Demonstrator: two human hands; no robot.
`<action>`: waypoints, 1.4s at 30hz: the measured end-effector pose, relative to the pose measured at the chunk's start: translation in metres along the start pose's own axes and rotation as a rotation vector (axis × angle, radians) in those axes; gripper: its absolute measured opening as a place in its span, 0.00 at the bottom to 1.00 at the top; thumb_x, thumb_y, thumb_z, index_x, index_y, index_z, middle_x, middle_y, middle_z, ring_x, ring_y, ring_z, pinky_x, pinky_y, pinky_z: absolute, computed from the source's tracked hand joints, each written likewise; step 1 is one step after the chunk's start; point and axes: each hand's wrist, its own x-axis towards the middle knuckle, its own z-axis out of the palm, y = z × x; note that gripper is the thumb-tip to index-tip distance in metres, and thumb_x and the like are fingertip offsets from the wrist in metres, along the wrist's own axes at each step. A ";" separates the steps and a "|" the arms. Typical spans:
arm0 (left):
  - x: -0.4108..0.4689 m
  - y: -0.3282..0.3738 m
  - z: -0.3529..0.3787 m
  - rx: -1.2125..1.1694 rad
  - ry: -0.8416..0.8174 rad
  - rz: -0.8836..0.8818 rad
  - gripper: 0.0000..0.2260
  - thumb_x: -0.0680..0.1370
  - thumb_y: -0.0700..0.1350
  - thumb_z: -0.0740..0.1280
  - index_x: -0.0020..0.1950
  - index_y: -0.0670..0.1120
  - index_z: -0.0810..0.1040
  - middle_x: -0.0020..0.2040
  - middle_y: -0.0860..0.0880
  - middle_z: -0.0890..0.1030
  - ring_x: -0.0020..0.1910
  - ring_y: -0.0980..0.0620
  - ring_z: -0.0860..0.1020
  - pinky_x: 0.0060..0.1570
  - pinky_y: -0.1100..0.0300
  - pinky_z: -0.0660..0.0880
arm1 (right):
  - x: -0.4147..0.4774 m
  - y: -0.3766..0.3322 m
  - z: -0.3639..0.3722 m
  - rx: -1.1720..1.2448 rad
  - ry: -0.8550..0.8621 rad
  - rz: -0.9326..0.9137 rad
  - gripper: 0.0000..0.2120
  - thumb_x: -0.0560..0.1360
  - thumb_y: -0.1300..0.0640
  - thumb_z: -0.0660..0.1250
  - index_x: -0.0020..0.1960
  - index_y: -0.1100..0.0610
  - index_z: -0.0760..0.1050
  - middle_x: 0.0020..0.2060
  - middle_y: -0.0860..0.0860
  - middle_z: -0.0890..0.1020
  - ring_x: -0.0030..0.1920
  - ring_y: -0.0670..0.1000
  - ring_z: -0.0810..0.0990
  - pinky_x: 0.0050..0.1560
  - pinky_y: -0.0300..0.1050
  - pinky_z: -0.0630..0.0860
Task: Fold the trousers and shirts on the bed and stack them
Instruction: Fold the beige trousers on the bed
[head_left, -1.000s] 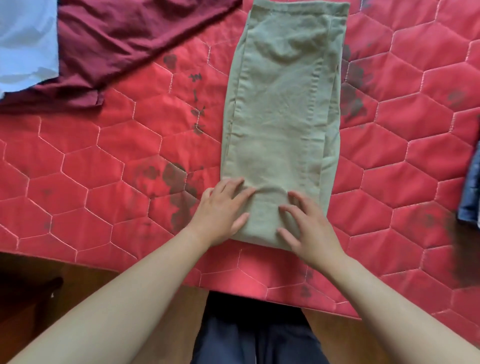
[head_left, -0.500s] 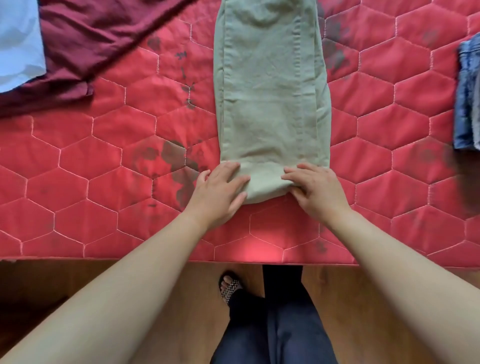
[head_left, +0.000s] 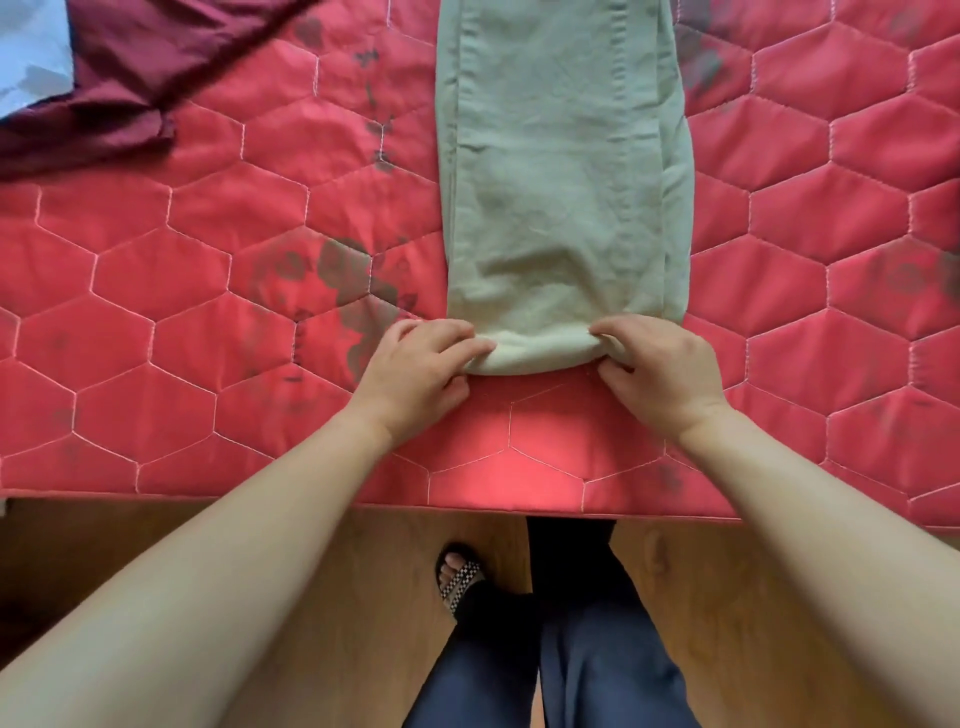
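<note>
**Near end of trousers now pinched, both hands**

Since half a second ago both hands have gone from resting flat on the hem end to curling around it; view has tilted down a bit, so the denim item at the right edge is out of frame. My left hand grips the left corner of the near end of the olive-green trousers, fingers on top, thumb tucked under the fold. My right hand does the same at the right corner, fabric bunched between fingers and thumb. Trousers lie folded lengthwise into a narrow strip, running straight away from me up the middle of the red quilted bedcover, far end cut off by the top of the frame. Near end sits close to the bed edge, slightly lifted and rolled. Maroon garment lies crumpled at top left, well apart from the trousers, with a light blue garment overlapping it in the corner. Wooden floor below the bed edge; my sandalled foot is on it.
</note>
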 end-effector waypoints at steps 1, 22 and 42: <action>0.002 0.005 -0.007 -0.025 0.000 -0.015 0.16 0.66 0.40 0.63 0.52 0.45 0.81 0.49 0.48 0.82 0.46 0.47 0.81 0.46 0.53 0.73 | 0.001 -0.002 -0.008 0.021 -0.025 0.052 0.15 0.61 0.66 0.72 0.47 0.57 0.80 0.40 0.54 0.84 0.41 0.58 0.83 0.36 0.47 0.76; 0.208 0.015 -0.176 -0.601 0.528 -0.571 0.09 0.76 0.42 0.61 0.55 0.50 0.74 0.47 0.55 0.77 0.49 0.57 0.74 0.52 0.62 0.71 | 0.235 0.028 -0.158 0.442 0.182 0.204 0.08 0.71 0.60 0.71 0.50 0.58 0.78 0.45 0.51 0.80 0.46 0.46 0.77 0.49 0.34 0.71; 0.296 -0.071 -0.034 0.064 0.088 -0.300 0.33 0.74 0.59 0.53 0.74 0.41 0.61 0.74 0.44 0.62 0.74 0.45 0.58 0.62 0.47 0.66 | 0.289 0.057 0.001 -0.199 -0.052 0.228 0.22 0.77 0.46 0.54 0.71 0.43 0.65 0.73 0.51 0.64 0.74 0.53 0.60 0.70 0.60 0.41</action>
